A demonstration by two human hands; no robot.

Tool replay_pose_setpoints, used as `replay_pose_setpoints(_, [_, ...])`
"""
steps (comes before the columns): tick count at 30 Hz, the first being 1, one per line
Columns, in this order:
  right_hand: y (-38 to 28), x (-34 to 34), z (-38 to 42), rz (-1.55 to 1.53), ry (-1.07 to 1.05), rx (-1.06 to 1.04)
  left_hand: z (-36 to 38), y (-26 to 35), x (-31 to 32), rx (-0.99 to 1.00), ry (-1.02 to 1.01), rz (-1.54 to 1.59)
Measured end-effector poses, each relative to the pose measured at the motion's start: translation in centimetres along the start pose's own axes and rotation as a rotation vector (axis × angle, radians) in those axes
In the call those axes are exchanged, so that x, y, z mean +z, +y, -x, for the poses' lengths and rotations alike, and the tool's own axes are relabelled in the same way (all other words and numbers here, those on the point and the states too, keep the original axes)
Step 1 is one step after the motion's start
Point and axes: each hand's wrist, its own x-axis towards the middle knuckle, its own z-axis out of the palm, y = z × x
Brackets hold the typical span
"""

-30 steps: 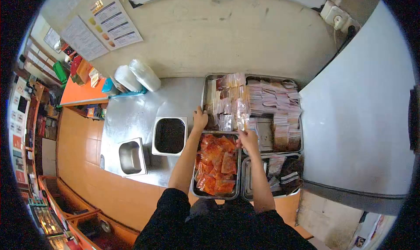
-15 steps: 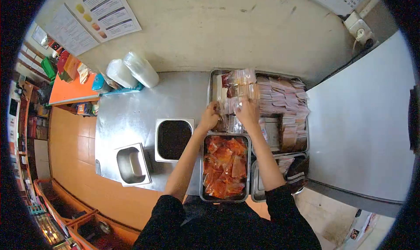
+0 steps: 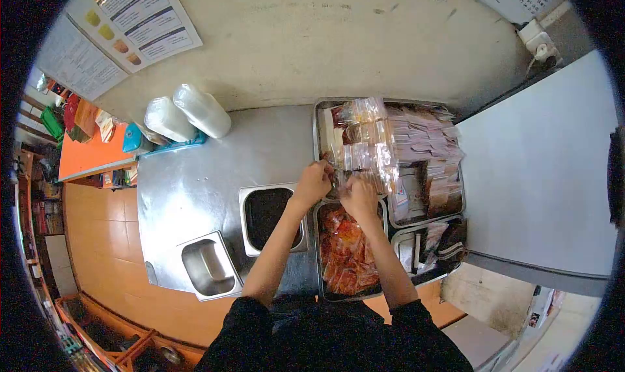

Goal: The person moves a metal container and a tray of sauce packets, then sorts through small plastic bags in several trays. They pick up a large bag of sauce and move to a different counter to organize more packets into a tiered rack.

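Observation:
My left hand (image 3: 315, 182) is closed at the near left corner of a large metal tray (image 3: 319, 128), its fingertips pinched on the edge of a small clear plastic packet (image 3: 336, 184). Close beside it, my right hand (image 3: 359, 197) pinches the same packet from the other side; the fingers partly hide it. Beyond the hands lie rows of shiny packets (image 3: 368, 152) in the tray, some with dark red contents. Just below my hands, a second metal tray holds a heap of orange-red filled packets (image 3: 348, 248).
Pale packets (image 3: 423, 137) fill the large tray's right side. Left of my forearm sits a dark-filled steel pan (image 3: 265, 219), and an empty steel pan (image 3: 209, 268) lies near the table edge. Rolls of clear bags (image 3: 202, 110) stand by the wall. A smaller tray (image 3: 407, 251) holds dark-and-white packets.
My right hand has come down and left, closer to my left hand. The view has shifted, so the pans and trays appear lower in it.

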Motion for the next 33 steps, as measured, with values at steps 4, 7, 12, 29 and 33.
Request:
replay_pose_setpoints(4, [0.9,0.4,0.2,-0.032,0.071,0.041,-1.8,0.6,-0.9,-0.012,-0.01,-0.004])
replay_pose_setpoints(7, [0.5,0.0,1.2,-0.032,-0.019,0.149,-3.3,0.4,-1.4,-0.043,0.034,-0.04])
replay_pose_setpoints(12, [1.5,1.1,0.1,0.007,-0.014,0.051,-8.0,-5.6,-0.3,0.47,-0.059,-0.161])
replay_pose_setpoints(29, [1.2,0.1,-6.5,0.222,0.126,0.079,-11.3,-5.5,-0.2,0.249,-0.61,0.355])
replay_pose_setpoints(33, [0.1,0.2,-6.8,0.025,-0.061,0.186,-11.5,-6.4,0.0,0.208,-0.628,0.372])
